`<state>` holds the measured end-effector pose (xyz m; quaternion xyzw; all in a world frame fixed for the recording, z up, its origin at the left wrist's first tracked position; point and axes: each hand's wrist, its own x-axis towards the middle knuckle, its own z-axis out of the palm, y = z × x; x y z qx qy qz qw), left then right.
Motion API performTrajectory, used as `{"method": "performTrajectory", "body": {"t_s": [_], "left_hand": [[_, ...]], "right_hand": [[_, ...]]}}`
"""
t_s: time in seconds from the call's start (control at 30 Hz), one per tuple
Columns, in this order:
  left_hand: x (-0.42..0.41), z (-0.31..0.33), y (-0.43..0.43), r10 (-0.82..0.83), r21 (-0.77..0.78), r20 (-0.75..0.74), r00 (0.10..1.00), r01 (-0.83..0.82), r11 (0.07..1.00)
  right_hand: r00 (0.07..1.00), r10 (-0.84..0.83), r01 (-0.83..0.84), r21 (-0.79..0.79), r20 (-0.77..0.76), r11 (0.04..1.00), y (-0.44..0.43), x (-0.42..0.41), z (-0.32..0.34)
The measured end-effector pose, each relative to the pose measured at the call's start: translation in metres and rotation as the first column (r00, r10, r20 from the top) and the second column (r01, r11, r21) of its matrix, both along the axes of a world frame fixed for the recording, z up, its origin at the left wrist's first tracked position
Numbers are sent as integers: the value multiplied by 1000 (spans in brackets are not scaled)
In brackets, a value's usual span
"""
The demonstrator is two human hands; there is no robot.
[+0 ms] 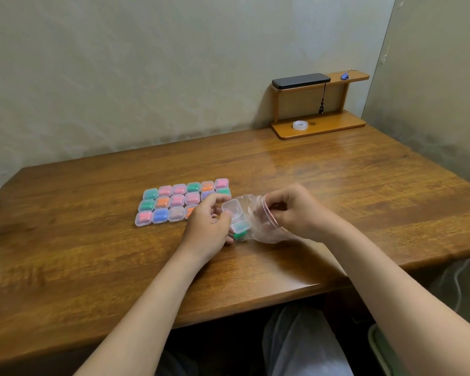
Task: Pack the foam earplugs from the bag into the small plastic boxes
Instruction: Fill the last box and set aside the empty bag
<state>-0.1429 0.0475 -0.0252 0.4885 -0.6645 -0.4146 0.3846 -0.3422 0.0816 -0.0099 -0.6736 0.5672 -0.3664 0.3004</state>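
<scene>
Though judged close to the end, not finished yet. Note three rows of filled boxes (pixel 174 200), lids shut, side by side on desk (pixel 337 185), just left of the hands. Find left hand (pixel 205 223) curled round one open box (pixel 235 213), lid up, green earplug (pixel 239 226) in its base. See second green earplug (pixel 241 236) just below; inside bag or outside, cannot tell. Find right hand (pixel 296 213) pinching bag (pixel 261 226) at its red-edged mouth, beside open box. Spot no other earplugs through the clear film. Left to do, probably: seat last plug, snap lid, add box to rows.
</scene>
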Motion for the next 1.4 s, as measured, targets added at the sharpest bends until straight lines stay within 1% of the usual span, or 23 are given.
{"method": "performTrajectory", "body": {"t_s": [0.07,0.13,0.27,0.33,0.4,0.47,0.57,0.7,0.73,0.87,0.97,1.07,1.13,1.27,1.4], "left_hand": [[2,1,2,-8,10,-11,1000,8,1000],[3,2,2,-15,11,-19,1000,15,1000],[6,1,0,-18,-6,-15,1000,17,1000],[7,-1,-1,-15,-14,-17,1000,15,1000],[7,-3,-2,-11,-19,-19,1000,11,1000],[8,-5,-3,-4,-23,-18,1000,4,1000],[8,-7,-3,11,-20,-24,1000,-11,1000],[9,-11,-4,26,-53,7,1000,-26,998],[9,-13,-5,29,-63,17,999,-28,998],[10,-18,-6,35,-73,42,999,-31,997],[11,-20,-6,28,-85,44,999,-24,996],[11,-22,-6,16,-88,57,998,-11,996],[11,-22,-6,7,-86,69,998,-2,996],[12,-22,-5,10,-95,89,996,-2,995],[12,-22,-3,9,-93,98,995,0,996]], "right_hand": [[988,-26,15,75,150,997,2,3,0],[956,-33,-10,143,292,990,4,5,1],[912,-16,-51,151,409,987,6,5,2],[908,-22,-33,124,419,992,5,6,3],[936,-26,-18,121,350,992,5,8,1],[961,-27,-19,164,277,986,5,9,0],[976,38,-81,195,215,977,5,9,-1],[982,40,-71,165,186,984,4,13,-3],[987,34,-60,157,159,986,4,14,-3],[999,4,0,127,-33,992,-2,19,-8],[997,-3,12,118,-76,993,-4,22,-12],[983,-13,25,64,-184,998,-5,26,-10],[976,-33,38,21,-217,999,-5,26,-10],[979,-27,25,-11,-203,1000,-5,29,-13],[964,-115,111,-30,-240,993,-7,34,-16]]}}
